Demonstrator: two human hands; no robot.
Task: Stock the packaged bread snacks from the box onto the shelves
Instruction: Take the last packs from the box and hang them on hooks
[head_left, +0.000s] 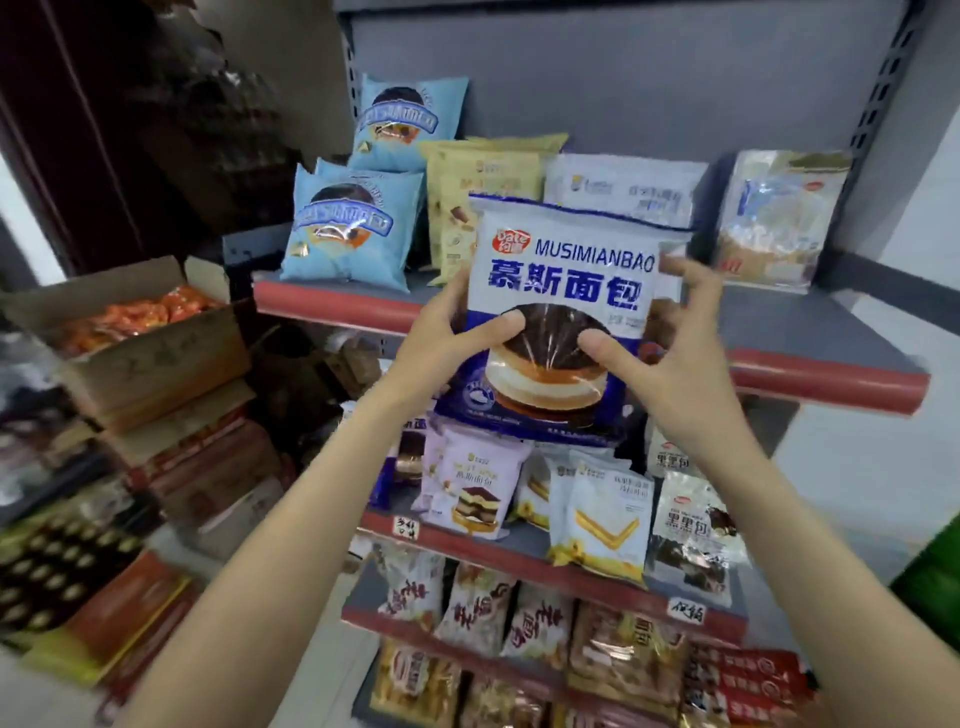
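Both hands, left hand and right hand, have fingers closed on the mousse bread packet, label outward, at the top shelf front edge, likely to stand it facing shoppers

Stacked cardboard cartons stand left of the rack, the top one open with orange packets inside. A dark door rises behind them

Small shop, probably stockroom corner: tiered shelves of packaged bread snacks, price tags, stacked cartons.
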